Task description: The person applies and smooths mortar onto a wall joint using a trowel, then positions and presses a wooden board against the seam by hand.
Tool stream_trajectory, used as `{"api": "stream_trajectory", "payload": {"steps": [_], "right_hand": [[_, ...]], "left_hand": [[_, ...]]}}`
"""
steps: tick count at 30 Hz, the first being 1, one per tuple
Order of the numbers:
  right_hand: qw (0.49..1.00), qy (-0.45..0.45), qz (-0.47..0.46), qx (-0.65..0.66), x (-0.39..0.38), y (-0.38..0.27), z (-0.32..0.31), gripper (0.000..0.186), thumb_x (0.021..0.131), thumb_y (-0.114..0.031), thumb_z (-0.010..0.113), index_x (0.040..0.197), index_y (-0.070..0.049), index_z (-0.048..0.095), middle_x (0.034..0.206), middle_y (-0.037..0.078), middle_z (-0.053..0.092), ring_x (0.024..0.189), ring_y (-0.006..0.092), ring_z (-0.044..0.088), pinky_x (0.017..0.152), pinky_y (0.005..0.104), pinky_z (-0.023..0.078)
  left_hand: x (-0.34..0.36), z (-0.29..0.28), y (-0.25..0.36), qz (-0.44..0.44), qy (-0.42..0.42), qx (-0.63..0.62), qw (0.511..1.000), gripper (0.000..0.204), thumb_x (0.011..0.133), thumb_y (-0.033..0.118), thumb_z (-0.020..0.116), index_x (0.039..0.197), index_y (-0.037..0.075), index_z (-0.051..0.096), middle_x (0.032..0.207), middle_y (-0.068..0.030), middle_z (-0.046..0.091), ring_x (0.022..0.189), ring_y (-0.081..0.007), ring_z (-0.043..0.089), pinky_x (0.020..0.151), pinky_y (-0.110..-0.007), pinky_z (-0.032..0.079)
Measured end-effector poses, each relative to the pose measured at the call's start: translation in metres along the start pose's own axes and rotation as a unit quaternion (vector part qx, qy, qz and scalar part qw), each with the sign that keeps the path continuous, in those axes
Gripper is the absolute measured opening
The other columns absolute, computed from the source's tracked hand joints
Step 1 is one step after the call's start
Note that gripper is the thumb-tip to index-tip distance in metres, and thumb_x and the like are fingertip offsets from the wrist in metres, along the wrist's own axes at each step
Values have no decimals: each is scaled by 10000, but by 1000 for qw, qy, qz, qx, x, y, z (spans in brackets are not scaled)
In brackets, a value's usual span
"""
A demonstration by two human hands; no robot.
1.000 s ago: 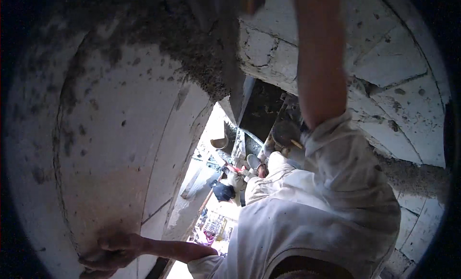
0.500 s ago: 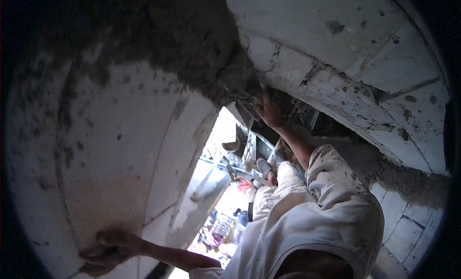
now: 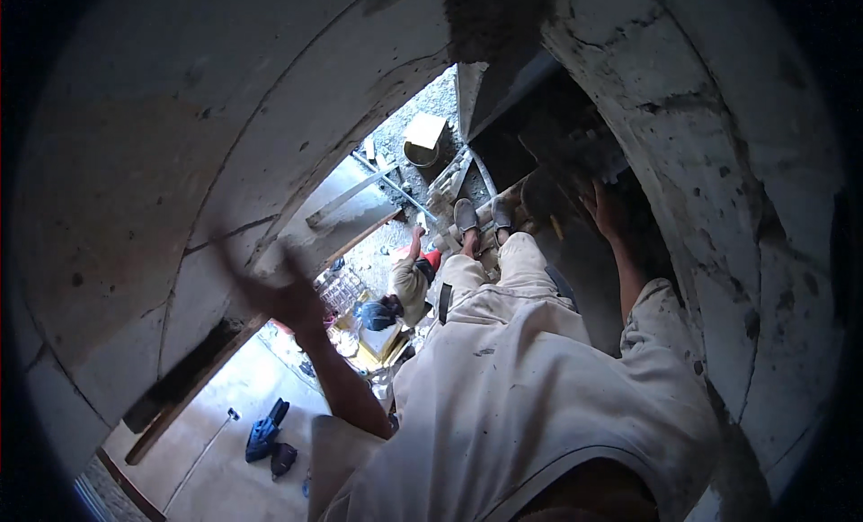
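My left hand (image 3: 286, 299) is raised in front of the pale block wall (image 3: 162, 189) on the left. Its fingers are apart, smeared by motion, and hold nothing. Low in the shadowed gap on the right, my right hand (image 3: 608, 212) is beside the other block wall (image 3: 692, 189). Its fingers are bent at a dark, flat-looking grey shape (image 3: 580, 153), too dim to name. A strip of dark wet mortar (image 3: 494, 18) runs between the two walls at the top.
My shoes (image 3: 467, 216) stand on narrow planks (image 3: 447, 240) high above the floor. Below, another person (image 3: 409, 284) in a blue cap bends near scattered goods. A bucket (image 3: 421, 153) stands on rubble. A timber (image 3: 193, 378) juts along the left wall; a blue bag (image 3: 263, 432) lies below.
The view has swung down, away from the mortar. My right hand has come away from the mortar joint into the gap. My left hand has left the wall's lower part and moves, blurred.
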State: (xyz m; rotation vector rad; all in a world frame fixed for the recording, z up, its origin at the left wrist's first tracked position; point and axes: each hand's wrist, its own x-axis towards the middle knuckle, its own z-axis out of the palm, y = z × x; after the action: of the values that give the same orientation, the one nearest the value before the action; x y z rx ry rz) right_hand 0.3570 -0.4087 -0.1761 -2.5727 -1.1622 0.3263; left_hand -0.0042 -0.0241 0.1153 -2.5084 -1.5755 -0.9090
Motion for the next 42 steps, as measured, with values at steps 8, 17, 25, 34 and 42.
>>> {"api": "stream_trajectory", "payload": {"steps": [8, 17, 25, 34, 42], "right_hand": [[971, -31, 152, 184, 18, 44, 55, 650, 891, -304, 669, 1406, -33, 380, 1301, 186, 544, 1213, 338, 506, 1013, 419, 409], [595, -79, 427, 677, 73, -111, 86, 569, 877, -351, 687, 1345, -104, 478, 1237, 130, 587, 1083, 271, 576, 886, 450, 495], [342, -248, 458, 782, 37, -104, 116, 264, 897, -307, 597, 1029, -87, 654, 893, 67, 696, 841, 247, 676, 754, 429, 569], [612, -129, 533, 570, 30, -42, 121, 545, 688, -128, 749, 1181, -39, 535, 1022, 122, 635, 857, 261, 651, 752, 427, 567], [909, -260, 187, 267, 60, -67, 91, 890, 662, -129, 756, 1439, -21, 337, 1406, 208, 454, 1301, 327, 436, 1085, 377, 348]], "left_hand": [[-163, 80, 63, -49, -511, -318, 797, 620, 878, 194, 676, 1416, 56, 401, 1372, -189, 503, 1241, -331, 517, 1037, -409, 398], [-154, 100, 123, 19, -495, -313, 810, 504, 894, 278, 633, 1338, 85, 495, 1232, -183, 586, 1125, -361, 566, 953, -430, 437], [-167, 82, 44, -50, -378, -312, 870, 402, 839, 118, 698, 1217, 49, 579, 1171, -168, 616, 1103, -324, 594, 937, -389, 469], [-78, -11, -49, -70, 85, 52, 993, 532, 937, 308, 613, 1340, -5, 463, 1320, -184, 530, 1226, -335, 510, 1047, -419, 383], [125, -39, -59, 172, 395, 187, 883, 738, 992, 526, 272, 1489, -7, 158, 1546, -255, 68, 1447, -394, 44, 1126, -593, 116]]}}
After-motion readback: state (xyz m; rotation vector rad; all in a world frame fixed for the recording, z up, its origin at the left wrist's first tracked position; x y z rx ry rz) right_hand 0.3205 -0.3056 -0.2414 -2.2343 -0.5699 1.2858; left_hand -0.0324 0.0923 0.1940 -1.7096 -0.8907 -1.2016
